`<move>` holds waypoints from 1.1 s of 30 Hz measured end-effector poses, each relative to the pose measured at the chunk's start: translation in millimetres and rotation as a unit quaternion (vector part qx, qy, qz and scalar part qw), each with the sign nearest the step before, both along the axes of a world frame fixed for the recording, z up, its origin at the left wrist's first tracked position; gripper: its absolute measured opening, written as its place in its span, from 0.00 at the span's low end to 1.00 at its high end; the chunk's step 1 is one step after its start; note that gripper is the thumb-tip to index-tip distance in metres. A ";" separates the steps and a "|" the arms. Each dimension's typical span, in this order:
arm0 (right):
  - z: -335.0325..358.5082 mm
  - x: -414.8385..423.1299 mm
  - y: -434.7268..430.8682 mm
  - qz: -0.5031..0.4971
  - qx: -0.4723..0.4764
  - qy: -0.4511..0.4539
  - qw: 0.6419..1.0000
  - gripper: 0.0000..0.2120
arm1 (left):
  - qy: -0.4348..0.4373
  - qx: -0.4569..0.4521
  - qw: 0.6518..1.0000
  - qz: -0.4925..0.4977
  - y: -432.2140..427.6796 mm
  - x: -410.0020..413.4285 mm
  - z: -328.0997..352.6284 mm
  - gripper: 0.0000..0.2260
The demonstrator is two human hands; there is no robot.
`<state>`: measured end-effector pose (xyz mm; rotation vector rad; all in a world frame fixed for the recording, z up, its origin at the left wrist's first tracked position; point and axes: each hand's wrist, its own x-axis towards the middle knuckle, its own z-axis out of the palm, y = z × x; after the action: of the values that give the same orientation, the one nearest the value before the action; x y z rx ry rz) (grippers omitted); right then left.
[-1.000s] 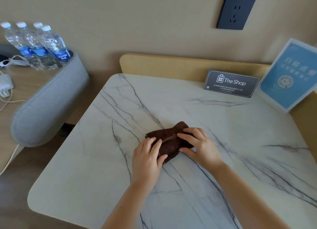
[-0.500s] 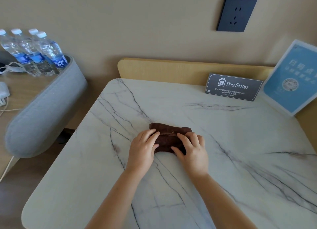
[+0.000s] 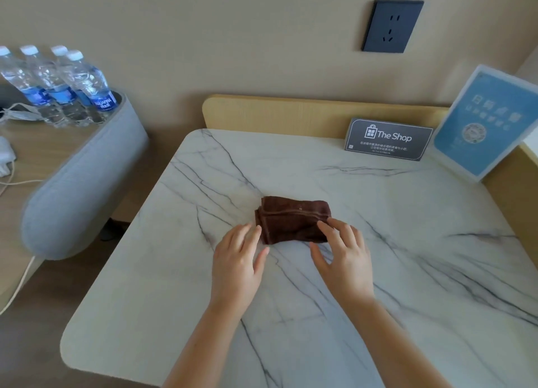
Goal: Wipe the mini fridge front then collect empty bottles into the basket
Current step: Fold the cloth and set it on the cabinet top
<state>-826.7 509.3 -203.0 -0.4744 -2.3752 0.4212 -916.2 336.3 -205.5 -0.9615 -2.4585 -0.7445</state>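
Folded brown cloth (image 3: 292,218) lies mid marble table (image 3: 422,227), just beyond the spread, empty left hand (image 3: 237,261) and right hand (image 3: 345,255), fingertips at its near edge; earlier both pressed on it.

One view is supplied, from a wide-angle camera worn on the head. It looks forward and steeply down onto the white, grey-veined marble tabletop (image 3: 407,242), which fills most of the frame at close range. The camera faces the beige wall, where a dark grey square socket plate (image 3: 391,26) sits near the top edge. Both forearms enter from the bottom edge. The left hand (image 3: 237,259) and right hand (image 3: 346,256) lie just below frame centre. Wide-angle distortion tilts the clear plastic water bottles with blue labels (image 3: 72,87) at the left edge.
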 end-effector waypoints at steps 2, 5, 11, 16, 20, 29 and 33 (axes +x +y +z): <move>4.7 14.1 -15.9 -0.006 0.010 -0.014 1.000 0.18 | -0.004 0.011 1.000 0.004 -16.3 14.3 2.2 0.14; 14.4 38.5 -47.2 -0.010 0.028 -0.039 0.999 0.17 | -0.032 0.025 0.999 0.011 -49.5 40.2 7.4 0.14; 31.5 95.3 -135.0 -0.034 0.028 -0.092 0.995 0.14 | -0.055 0.029 0.998 -0.003 -131.6 91.6 18.1 0.17; 32.7 141.5 -206.8 -0.037 0.022 -0.092 0.995 0.18 | -0.055 0.047 0.997 -0.012 -200.4 131.5 6.5 0.16; 24.5 171.8 -243.9 -0.035 0.031 -0.083 0.996 0.16 | -0.070 0.046 0.996 0.000 -238.1 163.1 -10.1 0.14; 10.4 233.4 -271.6 -0.043 0.022 -0.113 0.992 0.17 | -0.087 0.006 0.996 0.008 -265.9 220.0 -26.9 0.15; -4.0 267.5 -277.1 -0.033 0.005 -0.134 0.990 0.14 | -0.096 -0.002 0.995 0.014 -267.1 249.3 -34.2 0.16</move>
<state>-559.1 232.2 -207.0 -0.6379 -2.6089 0.3318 -667.0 69.2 -239.7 -0.8909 -2.6323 -0.8592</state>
